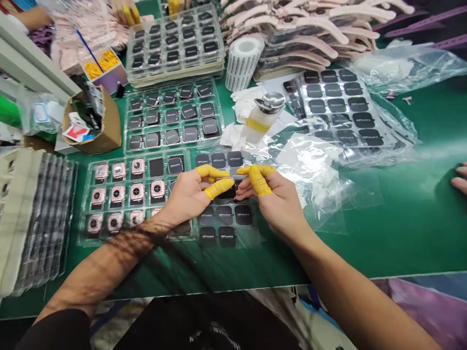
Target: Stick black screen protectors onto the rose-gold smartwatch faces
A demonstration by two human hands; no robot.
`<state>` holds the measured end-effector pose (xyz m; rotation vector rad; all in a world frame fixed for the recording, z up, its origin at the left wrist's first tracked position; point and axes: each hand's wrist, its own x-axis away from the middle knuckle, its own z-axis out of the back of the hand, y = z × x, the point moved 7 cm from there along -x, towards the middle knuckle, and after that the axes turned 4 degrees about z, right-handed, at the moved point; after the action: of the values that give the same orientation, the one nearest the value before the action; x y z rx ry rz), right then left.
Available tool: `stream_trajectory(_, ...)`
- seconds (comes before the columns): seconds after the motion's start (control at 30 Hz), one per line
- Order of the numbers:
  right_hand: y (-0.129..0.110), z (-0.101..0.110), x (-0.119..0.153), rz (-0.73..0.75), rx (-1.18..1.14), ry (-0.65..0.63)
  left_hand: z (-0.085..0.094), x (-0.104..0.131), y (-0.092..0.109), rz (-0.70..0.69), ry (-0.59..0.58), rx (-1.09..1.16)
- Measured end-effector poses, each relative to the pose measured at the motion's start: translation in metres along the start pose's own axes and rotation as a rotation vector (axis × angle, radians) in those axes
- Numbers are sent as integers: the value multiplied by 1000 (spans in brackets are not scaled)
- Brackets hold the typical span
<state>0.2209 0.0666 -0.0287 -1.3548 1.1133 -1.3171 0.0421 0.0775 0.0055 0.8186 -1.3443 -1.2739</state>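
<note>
a small, dark, squarish piece with a thin pale edge (pixel 229 193) is over the near middle of the green tabletop (pixel 401 214), clamped in the left hand (pixel 189 192); the right hand (pixel 279 197) is just beside it, fingers bent, its grip impossible to tell. below lies a clear plastic sheet of black rounded-square stickers (pixel 224 215); left, a clear plastic tray (pixel 88 182) bearing pink square watch cases (pixel 136 192).

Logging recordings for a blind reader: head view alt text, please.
A person's left hand and right hand, in yellow finger covers, nearly meet over black labels on a green table; what they handle is unclear. A tray with pink watches lies left.
</note>
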Motion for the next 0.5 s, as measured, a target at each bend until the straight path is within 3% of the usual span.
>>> stream_trajectory(0.07,1,-4,2,30,95,-33,32,1,9,-55,134,-69)
stream_trajectory(0.13,-3,-11,4,120,237,-94,76,2,12,-79,301,-220)
stream_trajectory(0.2,-10,-19,7,249,355,-149,120,5,7,-36,476,-390)
stream_trajectory(0.27,-17,-26,10,349,407,-185,147,6,-4,62,544,-583)
stream_trajectory(0.33,-21,-29,13,394,402,-203,155,9,-8,88,548,-835)
stream_trajectory(0.43,-23,-28,15,423,390,-192,148,23,13,-70,618,-1172)
stream_trajectory(0.5,-26,-25,16,454,412,-165,135,31,22,-133,447,-1309)
